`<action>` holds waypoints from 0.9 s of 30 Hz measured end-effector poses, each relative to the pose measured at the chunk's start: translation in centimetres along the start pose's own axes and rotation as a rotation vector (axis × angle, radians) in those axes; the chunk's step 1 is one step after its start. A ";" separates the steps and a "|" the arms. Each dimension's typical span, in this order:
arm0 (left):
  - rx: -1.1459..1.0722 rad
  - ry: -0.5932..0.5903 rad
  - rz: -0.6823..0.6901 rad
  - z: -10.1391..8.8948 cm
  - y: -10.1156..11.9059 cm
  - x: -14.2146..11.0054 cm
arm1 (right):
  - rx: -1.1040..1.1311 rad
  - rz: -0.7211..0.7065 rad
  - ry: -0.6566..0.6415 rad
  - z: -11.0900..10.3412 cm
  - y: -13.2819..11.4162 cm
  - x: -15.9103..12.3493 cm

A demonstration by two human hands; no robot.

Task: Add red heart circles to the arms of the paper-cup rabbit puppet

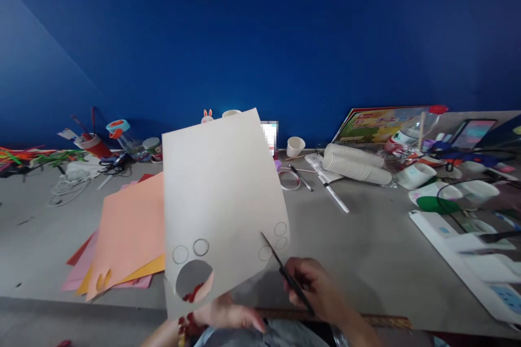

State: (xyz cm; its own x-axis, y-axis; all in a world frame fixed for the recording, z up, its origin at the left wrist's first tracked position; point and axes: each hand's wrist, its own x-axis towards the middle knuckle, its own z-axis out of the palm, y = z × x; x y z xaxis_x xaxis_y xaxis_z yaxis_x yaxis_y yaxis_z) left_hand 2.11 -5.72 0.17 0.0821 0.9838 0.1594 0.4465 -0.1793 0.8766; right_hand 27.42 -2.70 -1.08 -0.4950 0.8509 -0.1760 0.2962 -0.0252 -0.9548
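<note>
Blue wall and grey table fill the head view behind the white paper. At the paper's lower edge are 1 round hole and 5 drawn circles. Just right of the paper, the right hand grasps scissors. Below the paper is the left hand; I cannot tell whether it grips. Left of the paper lie coloured sheets.

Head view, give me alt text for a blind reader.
The right hand holds what look like black scissors over a white paper sheet with drawn circles and a round hole, the left hand at its lower edge. Peach, pink and yellow paper lies at left.
</note>
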 end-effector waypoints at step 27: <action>-0.441 0.103 -0.278 2.2 0.7 2.4 | 0.372 0.133 -0.125 0.8 -1.5 0.0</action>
State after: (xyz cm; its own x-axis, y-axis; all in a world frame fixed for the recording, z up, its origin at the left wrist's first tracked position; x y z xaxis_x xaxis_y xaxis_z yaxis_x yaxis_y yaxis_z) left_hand 4.63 -3.52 0.17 -0.0840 0.9931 -0.0817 0.0197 0.0836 0.9963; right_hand 26.29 -3.10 0.15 -0.5745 0.7576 -0.3098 0.0605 -0.3381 -0.9392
